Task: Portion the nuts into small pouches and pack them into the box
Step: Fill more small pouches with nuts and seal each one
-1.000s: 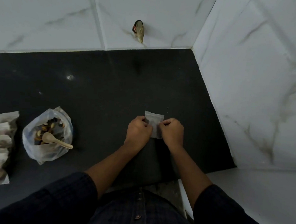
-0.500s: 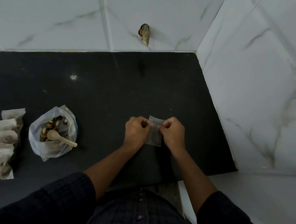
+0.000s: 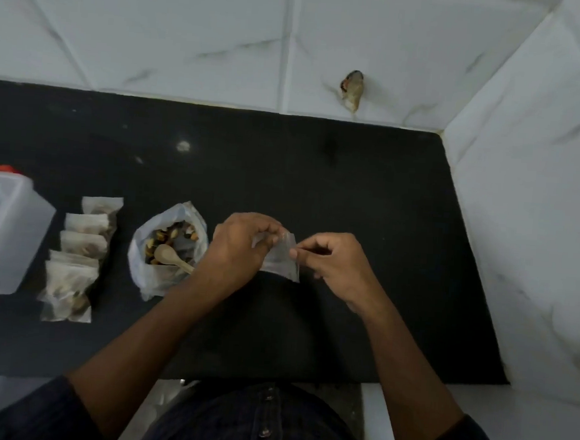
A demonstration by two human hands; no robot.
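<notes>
Black worktop [image 3: 352,196]: both hands, left hand [image 3: 237,247] and right hand [image 3: 335,266], pinch an empty pouch [image 3: 280,262] right of the nut bag [image 3: 166,245].

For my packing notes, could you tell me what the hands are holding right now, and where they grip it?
Both hands hold one small clear pouch by its top edge: left hand pinches one side, right hand the other.

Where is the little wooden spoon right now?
In the head view, the wooden spoon lies in the open bag of nuts on the black counter, left of centre, between the filled pouches and the left hand.
</notes>
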